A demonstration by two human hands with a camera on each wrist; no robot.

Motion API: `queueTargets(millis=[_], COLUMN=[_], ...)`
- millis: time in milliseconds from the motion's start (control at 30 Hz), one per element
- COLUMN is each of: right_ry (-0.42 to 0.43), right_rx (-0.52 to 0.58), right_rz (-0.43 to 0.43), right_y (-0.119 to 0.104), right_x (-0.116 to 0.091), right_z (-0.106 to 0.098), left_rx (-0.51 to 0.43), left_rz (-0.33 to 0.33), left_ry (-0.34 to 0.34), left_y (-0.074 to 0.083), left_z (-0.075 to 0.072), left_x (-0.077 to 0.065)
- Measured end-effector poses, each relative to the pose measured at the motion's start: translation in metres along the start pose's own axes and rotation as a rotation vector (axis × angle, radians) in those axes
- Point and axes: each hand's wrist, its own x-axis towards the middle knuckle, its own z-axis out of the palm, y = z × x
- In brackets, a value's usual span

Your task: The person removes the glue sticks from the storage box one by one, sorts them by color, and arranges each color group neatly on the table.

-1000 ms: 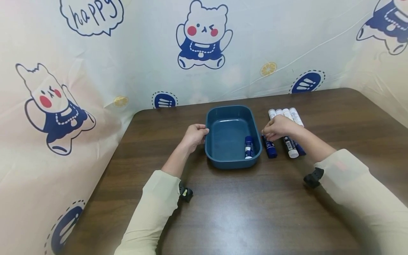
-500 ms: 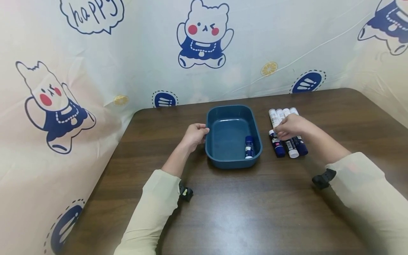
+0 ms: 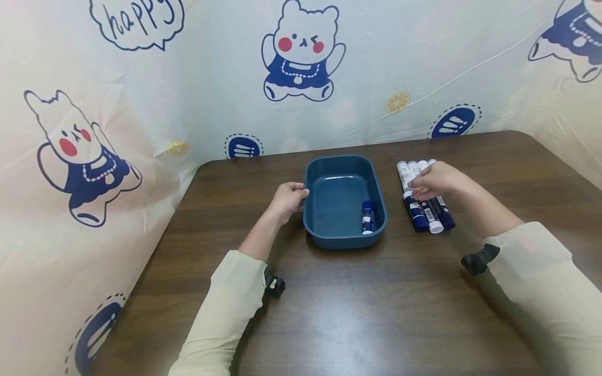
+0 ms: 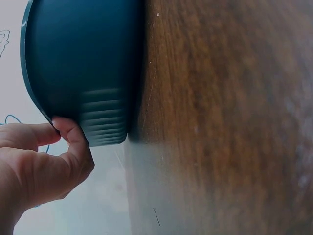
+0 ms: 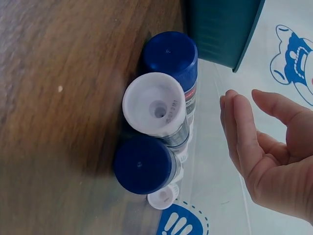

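A dark blue-green plastic bin (image 3: 345, 243) stands mid-table in the head view, with one blue glue stick (image 3: 368, 219) lying at its right side. My left hand (image 3: 287, 201) pinches the bin's left rim between thumb and fingers, which the left wrist view shows close up. To the right of the bin, three dark blue glue sticks (image 3: 417, 214) lie side by side, the middle one showing its white end (image 5: 151, 103). Several white tubes (image 3: 403, 171) line up behind them. Above this group hovers my right hand (image 5: 264, 166), thumb and fingers apart, nothing between them.
Brown wood-grain table (image 3: 338, 303) extends in front of the bin and to both sides. A printed cloth backdrop (image 3: 211, 94) rises behind and at the left and right of the table.
My right hand has slid the leftmost blue glue stick rightward against the other two and let go, then lifted and moved slightly right. The left hand and the bin have stayed put.
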Motion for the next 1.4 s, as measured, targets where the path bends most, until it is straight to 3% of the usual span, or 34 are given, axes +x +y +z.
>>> queueTargets(millis=[400, 933, 1167, 1400], right_ry=[0.028, -0.021, -0.039, 0.049], right_rx=[0.0, -0.096, -0.285, -0.693], right_rz=[-0.046, -0.12, -0.133, -0.158], right_y=[-0.023, -0.054, -0.063, -0.073], right_x=[0.002, 0.001, 0.007, 0.006], right_z=[0.009, 0.047, 0.067, 0.097], left_rx=[-0.016, -0.011, 0.0, 0.008], left_rz=[0.007, -0.004, -0.005, -0.007], left_ry=[-0.017, -0.024, -0.024, -0.025], left_y=[0.001, 0.001, 0.002, 0.003], left_z=[0.002, 0.001, 0.0, -0.001], left_x=[0.0, 0.001, 0.0, -0.001])
